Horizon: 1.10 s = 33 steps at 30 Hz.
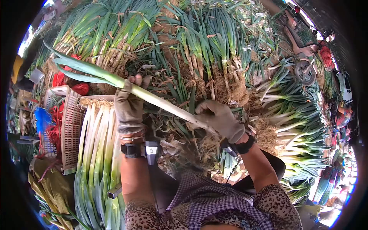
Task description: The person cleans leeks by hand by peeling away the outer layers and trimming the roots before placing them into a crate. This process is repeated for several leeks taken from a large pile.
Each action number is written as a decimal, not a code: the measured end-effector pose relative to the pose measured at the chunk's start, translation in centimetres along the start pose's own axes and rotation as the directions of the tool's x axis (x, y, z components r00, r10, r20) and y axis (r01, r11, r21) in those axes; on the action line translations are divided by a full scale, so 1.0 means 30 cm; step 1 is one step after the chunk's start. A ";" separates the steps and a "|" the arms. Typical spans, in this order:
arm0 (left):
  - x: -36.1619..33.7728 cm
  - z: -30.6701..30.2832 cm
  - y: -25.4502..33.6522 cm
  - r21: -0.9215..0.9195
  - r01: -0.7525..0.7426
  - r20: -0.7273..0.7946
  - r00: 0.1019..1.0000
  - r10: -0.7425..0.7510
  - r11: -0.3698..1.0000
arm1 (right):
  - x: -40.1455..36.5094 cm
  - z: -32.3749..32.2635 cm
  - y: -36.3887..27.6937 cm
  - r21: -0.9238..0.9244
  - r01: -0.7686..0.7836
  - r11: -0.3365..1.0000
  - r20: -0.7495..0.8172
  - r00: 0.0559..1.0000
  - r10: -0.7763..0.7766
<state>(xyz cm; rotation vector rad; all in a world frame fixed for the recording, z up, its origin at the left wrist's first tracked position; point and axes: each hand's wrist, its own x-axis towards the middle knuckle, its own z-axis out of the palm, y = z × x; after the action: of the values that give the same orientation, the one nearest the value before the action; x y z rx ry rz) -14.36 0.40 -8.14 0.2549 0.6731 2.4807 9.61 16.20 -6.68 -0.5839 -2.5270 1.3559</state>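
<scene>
The head view shows wiry and smooth textures side by side. At left, a pale lattice-walled plastic crate has stringy red material in it. Far off, green-leaved leek bunches end in matted tan roots; at right, a heap of white-stalked leeks fans out. Near left, a row of long, glossy leeks lies parallel, white shading to green. A purple-and-white checked cloth drapes the person's front.

One long, slender leek slants between the hands, its flat blue-green leaves pointing far left, its smooth cylindrical stalk paling to white rightward. The left hand, in a ribbed grey glove, grasps it where green pales. The right hand, in a grey-brown glove, curls over the white end; I cannot tell whether it grips.
</scene>
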 end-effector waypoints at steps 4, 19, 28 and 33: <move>-0.042 0.092 -0.060 0.152 0.052 -0.074 0.996 -0.041 0.987 | 0.088 0.082 -0.157 -0.136 0.052 0.989 -0.091 0.994 -0.065; -0.052 0.121 -0.037 0.324 -0.027 -0.290 0.949 0.127 0.946 | 0.118 0.198 -0.176 -0.311 0.272 0.911 -0.228 0.909 -0.349; -0.034 0.086 0.009 0.237 -0.088 -0.310 0.937 0.161 0.968 | -0.060 0.154 -0.113 0.961 -0.185 0.203 0.155 0.976 0.154; -0.050 0.108 -0.010 0.330 -0.053 -0.314 0.935 0.163 0.942 | -0.120 0.126 -0.137 0.002 -0.069 0.998 -0.053 0.996 0.069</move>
<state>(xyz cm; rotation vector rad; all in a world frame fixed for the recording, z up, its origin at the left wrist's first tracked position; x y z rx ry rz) -11.96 1.10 -5.57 -0.0216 1.2385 2.5380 10.46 9.74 -5.36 -0.7038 -2.4861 1.3450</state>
